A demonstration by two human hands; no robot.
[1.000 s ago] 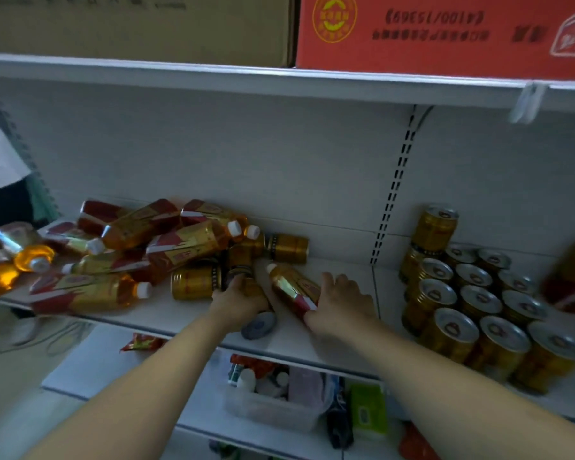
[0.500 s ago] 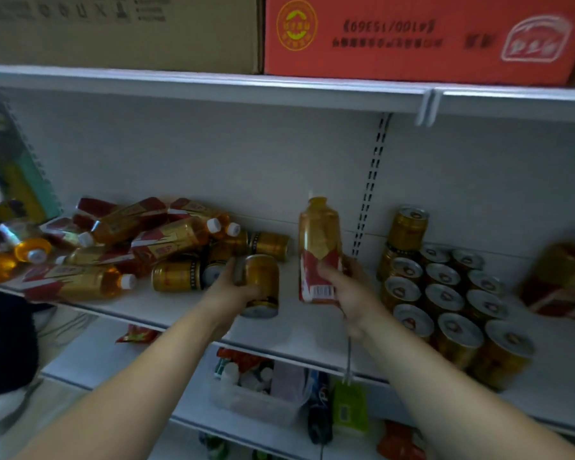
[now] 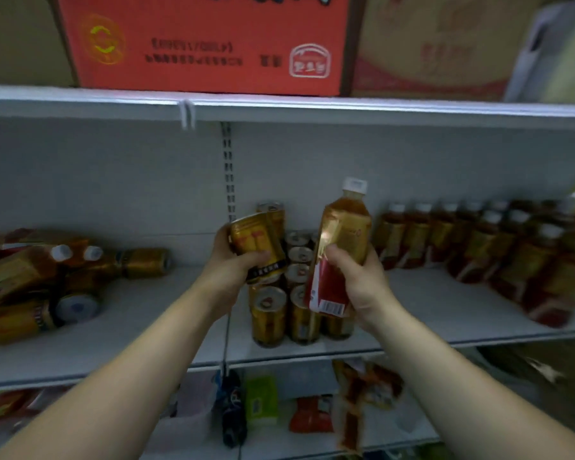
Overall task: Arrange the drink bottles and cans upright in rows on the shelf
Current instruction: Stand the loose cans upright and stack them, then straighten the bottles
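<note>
My left hand (image 3: 233, 267) grips a gold drink can (image 3: 258, 245), tilted, held in the air above the standing cans (image 3: 269, 315) in the middle of the white shelf (image 3: 140, 340). My right hand (image 3: 357, 283) holds a tea bottle (image 3: 341, 247) with a white cap and a gold and red label, nearly upright, in front of those cans. Several bottles (image 3: 478, 242) stand upright in rows on the right of the shelf. A heap of bottles and cans (image 3: 44, 280) lies on its side at the left.
The upper shelf edge (image 3: 279, 106) runs overhead with a red carton (image 3: 206, 44) and brown cartons on it. A slotted upright (image 3: 227, 167) splits the back wall. The lower shelf (image 3: 279, 423) holds packets and small goods.
Both hands have lifted the can and the bottle off the shelf and carried them right, over the standing cans. The view has swung right, bringing the upright bottle rows into sight.
</note>
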